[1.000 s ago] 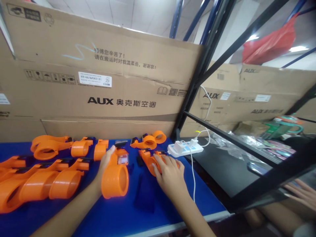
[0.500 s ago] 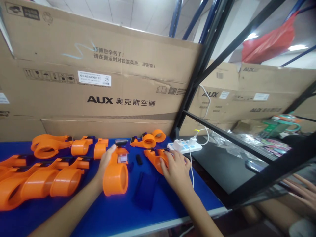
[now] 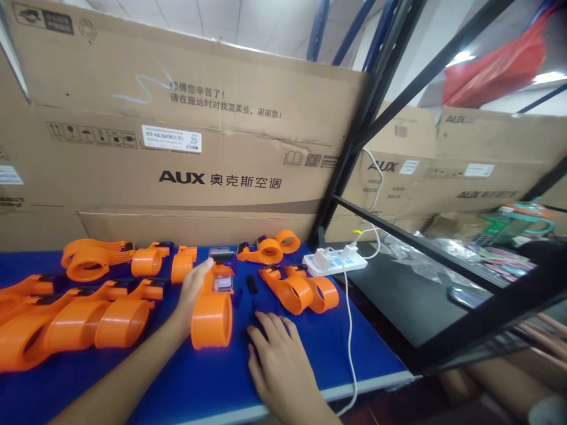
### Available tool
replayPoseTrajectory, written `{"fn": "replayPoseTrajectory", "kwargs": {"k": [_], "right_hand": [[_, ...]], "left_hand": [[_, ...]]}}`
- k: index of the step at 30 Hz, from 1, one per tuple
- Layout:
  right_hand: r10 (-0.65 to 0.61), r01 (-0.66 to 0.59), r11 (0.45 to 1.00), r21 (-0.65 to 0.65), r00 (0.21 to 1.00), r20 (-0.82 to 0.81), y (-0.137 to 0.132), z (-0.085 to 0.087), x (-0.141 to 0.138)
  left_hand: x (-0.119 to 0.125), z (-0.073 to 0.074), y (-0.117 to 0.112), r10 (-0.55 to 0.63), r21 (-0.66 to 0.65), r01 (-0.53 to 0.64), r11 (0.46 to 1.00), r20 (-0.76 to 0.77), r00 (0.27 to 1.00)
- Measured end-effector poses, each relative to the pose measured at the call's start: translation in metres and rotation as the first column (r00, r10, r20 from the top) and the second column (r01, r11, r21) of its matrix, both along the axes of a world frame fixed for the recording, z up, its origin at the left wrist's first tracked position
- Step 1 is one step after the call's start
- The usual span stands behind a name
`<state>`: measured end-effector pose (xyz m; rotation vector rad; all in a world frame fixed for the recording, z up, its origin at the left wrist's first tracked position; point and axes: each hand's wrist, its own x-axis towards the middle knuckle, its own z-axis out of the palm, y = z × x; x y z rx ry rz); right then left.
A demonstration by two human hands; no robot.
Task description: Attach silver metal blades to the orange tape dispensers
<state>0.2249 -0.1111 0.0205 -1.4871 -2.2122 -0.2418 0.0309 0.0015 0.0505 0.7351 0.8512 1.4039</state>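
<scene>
My left hand (image 3: 194, 295) is closed around an orange tape dispenser (image 3: 211, 321), held just over the blue table with its ring toward me. Low over the tabletop, my right hand (image 3: 281, 360) has its fingers bent downward; whatever lies under them is hidden by the hand. Beyond it, two orange tape dispensers (image 3: 296, 293) lie side by side. A small black piece (image 3: 252, 284) rests between them and the dispenser in my left hand.
More tape dispensers (image 3: 121, 324) stand in rows on the left, others (image 3: 268, 251) at the back. A white power strip (image 3: 335, 260) with a cable sits by the black rack post (image 3: 330, 221). Cardboard (image 3: 221, 147) walls the back. Another person's hand (image 3: 547, 339) shows at far right.
My right hand has left the dispensers on the right and come nearer to me, over the spot where a dark blue piece lay. My left hand still holds its dispenser.
</scene>
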Motion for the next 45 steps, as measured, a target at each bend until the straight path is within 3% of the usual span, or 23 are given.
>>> {"fn": "replayPoseTrajectory", "kwargs": {"k": [5,8,12,14,16,21,26,35,45], "right_hand": [[0.048,-0.052,0.998,-0.028,0.991,-0.124,0.005,0.017,0.017],[0.101,-0.103,0.995,0.01,0.948,-0.303,0.017,0.03,0.014],[0.15,-0.165,0.986,0.019,0.838,-0.525,0.062,0.056,-0.002],[0.229,-0.276,0.961,-0.019,0.834,-0.502,0.089,0.067,-0.012],[0.296,-0.328,0.944,0.024,0.817,-0.495,0.111,0.072,-0.022],[0.365,-0.316,0.931,0.183,0.8,-0.476,0.136,0.058,-0.032],[0.354,-0.254,0.922,0.291,0.859,-0.37,0.134,0.043,-0.03],[0.361,-0.276,0.926,0.258,0.849,-0.386,0.116,0.044,-0.026],[0.387,-0.31,0.918,0.248,0.841,-0.378,0.118,0.037,-0.021]], "left_hand": [[-0.003,0.001,0.006,0.079,0.194,-0.029,0.981,-0.252,0.965],[-0.005,0.002,0.007,0.12,0.286,-0.021,0.958,-0.334,0.935],[-0.009,-0.001,0.011,0.136,0.331,-0.024,0.943,-0.32,0.938],[-0.011,-0.004,0.014,0.127,0.324,-0.025,0.946,-0.299,0.946],[-0.013,-0.008,0.017,0.123,0.298,-0.036,0.954,-0.279,0.952],[-0.015,-0.013,0.023,0.121,0.256,-0.046,0.966,-0.286,0.95],[-0.008,-0.002,0.017,0.069,0.241,0.007,0.971,-0.306,0.95],[0.003,0.015,0.002,0.001,0.261,0.087,0.961,-0.323,0.946],[0.0,0.003,0.006,-0.016,0.229,0.1,0.968,-0.344,0.939]]}}
